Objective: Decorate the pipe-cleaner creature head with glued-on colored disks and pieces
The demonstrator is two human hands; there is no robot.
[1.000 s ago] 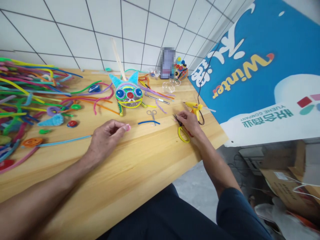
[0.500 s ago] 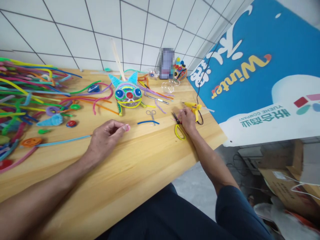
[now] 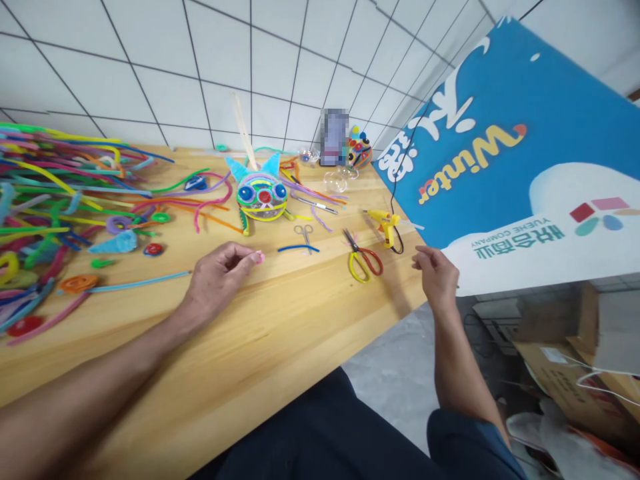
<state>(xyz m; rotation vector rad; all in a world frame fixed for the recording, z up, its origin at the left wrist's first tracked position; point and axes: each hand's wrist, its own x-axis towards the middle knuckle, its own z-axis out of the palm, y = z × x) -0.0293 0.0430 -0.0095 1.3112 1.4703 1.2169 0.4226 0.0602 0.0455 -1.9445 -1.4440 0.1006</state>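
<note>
My left hand [image 3: 217, 275] pinches a small pink piece of pipe cleaner [image 3: 259, 257] between thumb and fingers, just above the table. My right hand [image 3: 439, 272] hovers by the table's right edge, fingers curled in, with nothing visible in them. The yellow glue gun [image 3: 388, 227] lies to its left. Scissors [image 3: 361, 257] with one yellow and one red handle rest between the hands. Small metal scissors [image 3: 304, 233] and a short blue pipe cleaner [image 3: 299, 248] lie nearby. Behind them sits a fish-like figure [image 3: 263, 195] with blue eyes and blue ears.
A pile of coloured pipe cleaners [image 3: 45, 193] covers the table's left side. Along the wall stand a phone [image 3: 334, 137], a colourful ball [image 3: 359, 147] and clear plastic domes [image 3: 335, 181]. A blue banner [image 3: 525, 133] borders the right; a cardboard box [image 3: 565, 367] is below.
My right hand has moved away from the scissors, rightward to the table edge, uncovering the red handle. My left hand still pinches the pink piece. The view has shifted slightly.
</note>
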